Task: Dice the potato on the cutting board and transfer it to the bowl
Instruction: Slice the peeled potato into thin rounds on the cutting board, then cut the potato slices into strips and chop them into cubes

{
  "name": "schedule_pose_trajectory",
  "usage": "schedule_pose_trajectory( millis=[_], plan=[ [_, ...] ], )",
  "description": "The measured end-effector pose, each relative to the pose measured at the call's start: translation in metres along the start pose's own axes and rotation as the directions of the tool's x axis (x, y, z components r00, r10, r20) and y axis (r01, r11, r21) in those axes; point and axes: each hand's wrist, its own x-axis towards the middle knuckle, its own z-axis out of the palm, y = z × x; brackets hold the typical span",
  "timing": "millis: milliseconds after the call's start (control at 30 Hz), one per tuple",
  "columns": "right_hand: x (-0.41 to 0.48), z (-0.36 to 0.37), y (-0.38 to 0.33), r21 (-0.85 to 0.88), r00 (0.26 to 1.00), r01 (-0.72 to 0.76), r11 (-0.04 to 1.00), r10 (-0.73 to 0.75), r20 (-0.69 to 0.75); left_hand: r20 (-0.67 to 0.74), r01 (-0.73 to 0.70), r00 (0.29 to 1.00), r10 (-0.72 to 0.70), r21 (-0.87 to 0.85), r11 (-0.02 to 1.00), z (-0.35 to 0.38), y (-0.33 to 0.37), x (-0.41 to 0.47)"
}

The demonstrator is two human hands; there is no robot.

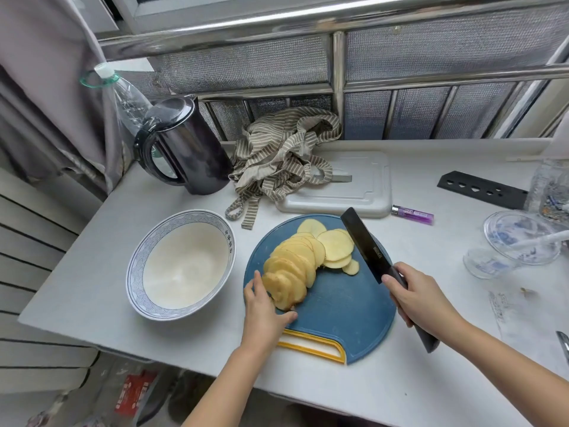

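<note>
Hiding near slices behind the left hand. Burying the handle's middle in the right hand. Losing a bottle past the edge.

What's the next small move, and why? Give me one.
Probably bring the knife down across the far potato slices to start strips: they lie fanned on the cutting board as whole rounds, the left hand holds their near end, the right hand has the blade tilted beside them, and the bowl is empty.
</note>
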Motion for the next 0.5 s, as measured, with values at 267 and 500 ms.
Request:
schedule_pose_trajectory(
  millis=[267,500],
  plan=[
    [0.001,0.012,-0.010,0.003,1.000,0.024,1.000,-0.024,-0.011,0.025,0.077,0.997,-0.075,-0.051,0.996,-0.017,-0.021,-0.002],
    [-0.005,0.019,-0.015,-0.001,0.999,0.047,0.999,-0.047,-0.007,0.036,0.216,0.976,-0.213,-0.237,0.947,-0.025,-0.026,0.002]
  ],
)
